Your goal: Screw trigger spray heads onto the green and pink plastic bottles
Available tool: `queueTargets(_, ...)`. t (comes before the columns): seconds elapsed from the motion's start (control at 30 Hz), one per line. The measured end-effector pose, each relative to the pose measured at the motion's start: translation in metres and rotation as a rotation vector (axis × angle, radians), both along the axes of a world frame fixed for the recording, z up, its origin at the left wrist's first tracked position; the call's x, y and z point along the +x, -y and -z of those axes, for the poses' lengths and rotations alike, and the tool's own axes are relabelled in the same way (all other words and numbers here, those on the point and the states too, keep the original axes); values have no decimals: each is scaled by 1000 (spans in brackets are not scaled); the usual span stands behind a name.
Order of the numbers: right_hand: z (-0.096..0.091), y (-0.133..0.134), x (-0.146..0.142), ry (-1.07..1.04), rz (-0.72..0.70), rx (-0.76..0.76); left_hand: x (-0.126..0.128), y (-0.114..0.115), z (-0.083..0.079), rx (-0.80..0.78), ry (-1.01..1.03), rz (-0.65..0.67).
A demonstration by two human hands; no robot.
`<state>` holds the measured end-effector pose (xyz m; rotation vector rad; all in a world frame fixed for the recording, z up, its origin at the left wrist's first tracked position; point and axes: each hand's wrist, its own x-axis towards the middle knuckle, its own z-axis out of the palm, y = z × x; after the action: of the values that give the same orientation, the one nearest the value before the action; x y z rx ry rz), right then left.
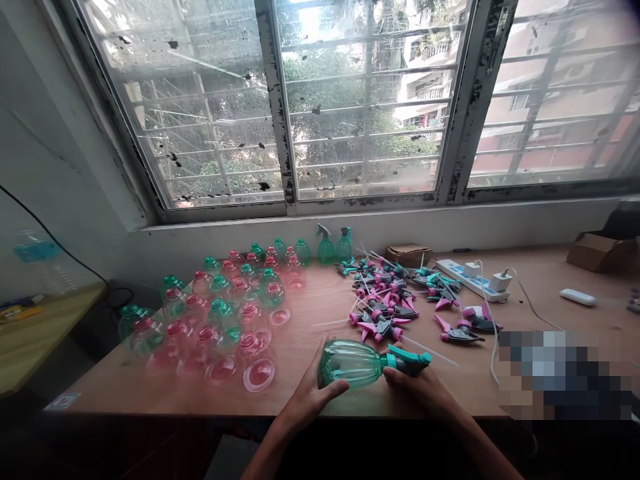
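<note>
A clear green spray bottle (351,364) lies on its side in the air near the table's front edge, its base to the left. My left hand (316,392) is closed around the base end, thumb along the near side. At the other end, a black and teal trigger head (411,360) sits on the bottle's neck. My right hand (417,387) grips this head from below at the collar; some of its fingers are hidden. Beyond the bottle lies a pile of pink, teal and black trigger heads (383,300) with thin white tubes.
Several red and green bottles without heads (220,313) stand on the left of the wooden table (320,313). Two green spray bottles with heads (326,248) stand by the wall. To the right are a power strip (467,279) with cables and a cardboard box (600,250).
</note>
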<state>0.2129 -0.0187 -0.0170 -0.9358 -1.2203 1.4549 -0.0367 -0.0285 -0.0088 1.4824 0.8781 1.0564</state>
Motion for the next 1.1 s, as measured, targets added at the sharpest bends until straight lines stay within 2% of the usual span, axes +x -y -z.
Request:
queueTargets(0.2, 5, -5, 2, -42, -36, 41, 3, 1, 0, -9, 86, 41)
queueTargets(0.4, 6, -5, 0, -40, -15, 27, 3, -1, 2, -35, 51, 9)
queueTargets(0.63, 4, -5, 3, -26, -38, 30, 2, 0, 2, 29, 41, 44)
queueTargets(0.87, 6, -4, -1, -30, 9, 2, 2, -3, 3, 1, 70, 77)
queueTargets(1.1, 7, -5, -2, -33, -8, 34, 2, -2, 8, 15, 55, 23)
